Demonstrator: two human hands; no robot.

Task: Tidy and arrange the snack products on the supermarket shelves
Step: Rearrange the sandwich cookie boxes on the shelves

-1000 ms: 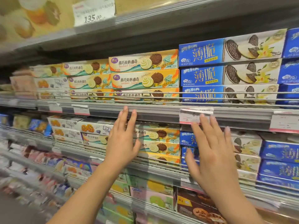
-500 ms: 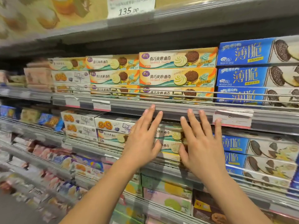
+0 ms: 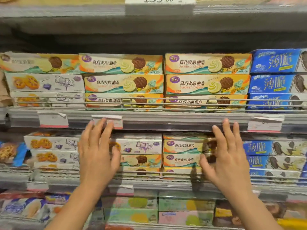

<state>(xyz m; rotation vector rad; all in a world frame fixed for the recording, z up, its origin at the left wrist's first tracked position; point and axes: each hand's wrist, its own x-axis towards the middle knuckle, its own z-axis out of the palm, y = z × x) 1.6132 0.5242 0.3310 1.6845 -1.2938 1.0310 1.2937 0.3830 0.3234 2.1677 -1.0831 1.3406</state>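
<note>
Stacked cookie boxes fill two shelves in the head view. On the lower shelf, my left hand is spread with straight fingers over the left end of a white cookie box and the orange box beneath it. My right hand is spread over the right end of the orange sandwich-cookie boxes. Both hands hold nothing. Whether the palms touch the boxes is unclear from motion blur. More orange sandwich-cookie boxes sit stacked on the upper shelf.
Blue thin-cookie boxes stand right of my right hand, white boxes left of my left. A wire rail runs along the lower shelf front. Price tags hang on the shelf edge above. Pastel boxes fill the shelf below.
The view has shifted left and closer. Both hands moved apart: the left went to the white box's left end, the right to the right end of the orange stack.
</note>
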